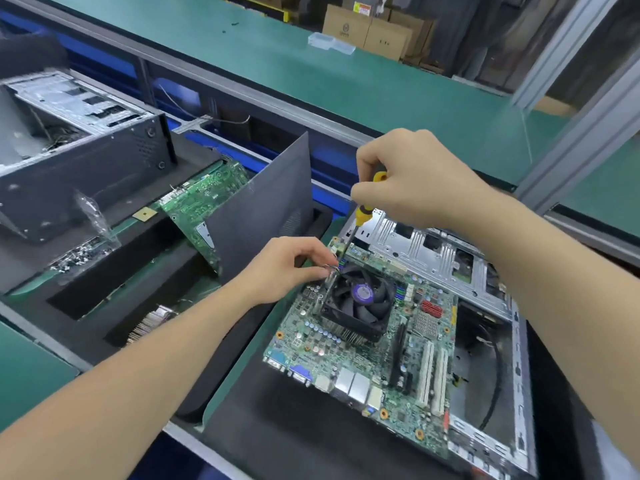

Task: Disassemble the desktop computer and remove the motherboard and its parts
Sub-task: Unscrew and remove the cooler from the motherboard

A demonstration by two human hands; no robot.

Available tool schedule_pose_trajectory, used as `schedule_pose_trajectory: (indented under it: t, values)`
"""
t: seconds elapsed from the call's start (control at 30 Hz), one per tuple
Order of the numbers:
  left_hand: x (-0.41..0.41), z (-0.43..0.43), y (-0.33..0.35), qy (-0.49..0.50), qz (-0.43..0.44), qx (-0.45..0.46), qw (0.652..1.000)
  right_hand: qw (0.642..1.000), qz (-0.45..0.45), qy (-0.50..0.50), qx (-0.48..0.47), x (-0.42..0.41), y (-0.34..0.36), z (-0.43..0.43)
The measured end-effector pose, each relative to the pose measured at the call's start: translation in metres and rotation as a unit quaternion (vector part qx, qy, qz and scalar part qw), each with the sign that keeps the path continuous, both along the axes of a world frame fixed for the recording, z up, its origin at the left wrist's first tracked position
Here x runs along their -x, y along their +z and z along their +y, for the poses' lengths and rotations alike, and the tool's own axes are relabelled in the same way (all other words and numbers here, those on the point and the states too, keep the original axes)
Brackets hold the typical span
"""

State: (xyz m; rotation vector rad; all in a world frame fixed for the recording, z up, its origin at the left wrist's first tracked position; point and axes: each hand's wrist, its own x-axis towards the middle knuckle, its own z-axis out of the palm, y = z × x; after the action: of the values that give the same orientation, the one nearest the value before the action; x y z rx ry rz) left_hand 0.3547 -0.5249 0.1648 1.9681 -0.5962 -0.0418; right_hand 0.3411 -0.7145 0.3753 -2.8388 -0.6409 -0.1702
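The right hand (412,181) grips a yellow-and-black screwdriver (364,215), its tip at the far corner of the green motherboard (311,344), which lies on the open silver metal case (433,251). The left hand (284,268) pinches a small shiny bit (331,269), too blurry to name, beside the black fan (360,299).

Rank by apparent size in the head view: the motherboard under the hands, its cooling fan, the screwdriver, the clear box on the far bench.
1. motherboard
2. cooling fan
3. screwdriver and clear box: unranked; they look alike, the right hand hides part of the screwdriver, and the box is far off.
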Motion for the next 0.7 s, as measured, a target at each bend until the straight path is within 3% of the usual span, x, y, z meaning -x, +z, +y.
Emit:
schedule_pose_trajectory:
  t: [0.2,0.7]
  values:
    - [-0.011,-0.009,0.012,-0.001,-0.047,0.024,0.999,1.0,0.01,-0.014,0.004,0.002,-0.003,0.006]
    - [-0.004,-0.005,0.002,0.02,-0.025,0.025,0.999,1.0,0.006,-0.019,0.01,0.007,-0.013,0.013]
